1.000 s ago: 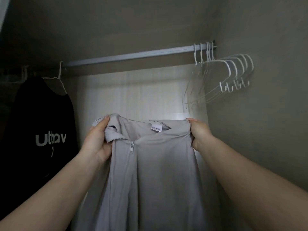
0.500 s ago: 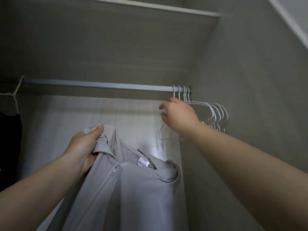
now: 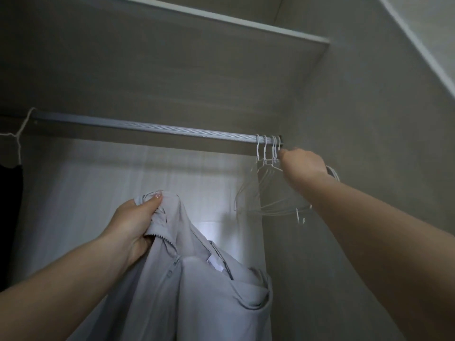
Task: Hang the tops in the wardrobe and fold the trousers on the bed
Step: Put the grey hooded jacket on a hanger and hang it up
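Observation:
A pale grey zip-up top hangs in front of the open wardrobe. My left hand grips it at the collar by the zip, and its other shoulder sags to the lower right. Up at the right end of the metal rail, my right hand has its fingers curled at the necks of several bare white wire hangers, pinching the rightmost one. How it holds that hanger is partly hidden by the hand.
A black garment hangs on a white hanger at the far left of the rail. A shelf runs above. The wardrobe's side wall stands close to the right of the hangers.
My right hand let go of the top's shoulder and rose to the hangers at the rail's right end. The freed side of the top dropped. The view tilted upward.

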Demonstrator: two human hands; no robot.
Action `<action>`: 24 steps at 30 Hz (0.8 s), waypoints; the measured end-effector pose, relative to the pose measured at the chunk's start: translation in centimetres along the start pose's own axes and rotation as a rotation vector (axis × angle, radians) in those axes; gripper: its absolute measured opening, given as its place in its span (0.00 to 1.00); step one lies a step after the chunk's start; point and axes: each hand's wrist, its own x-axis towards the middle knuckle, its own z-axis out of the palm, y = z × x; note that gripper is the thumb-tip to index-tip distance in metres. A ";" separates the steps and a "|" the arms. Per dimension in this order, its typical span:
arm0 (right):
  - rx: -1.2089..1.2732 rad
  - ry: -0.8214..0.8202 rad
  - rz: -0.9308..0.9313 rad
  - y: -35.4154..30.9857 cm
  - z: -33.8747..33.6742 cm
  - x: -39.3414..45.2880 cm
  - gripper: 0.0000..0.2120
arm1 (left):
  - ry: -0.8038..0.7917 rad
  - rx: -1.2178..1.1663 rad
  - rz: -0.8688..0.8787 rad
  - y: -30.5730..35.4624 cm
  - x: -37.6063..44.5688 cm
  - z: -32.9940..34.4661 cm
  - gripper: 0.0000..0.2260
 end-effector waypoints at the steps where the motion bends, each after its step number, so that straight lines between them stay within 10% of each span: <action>1: 0.054 0.035 -0.002 0.0 0.2 0.1 0.19 | 0.007 0.006 0.003 0.0 -0.1 -0.3 0.07; 9: 0.309 0.215 -0.021 -2.1 1.0 0.3 0.21 | 0.036 0.000 -0.039 0.0 0.0 -3.6 0.06; 24: 0.517 0.023 -0.252 -6.3 4.0 -10.2 0.17 | 0.242 0.294 0.000 -3.9 -0.8 -14.1 0.08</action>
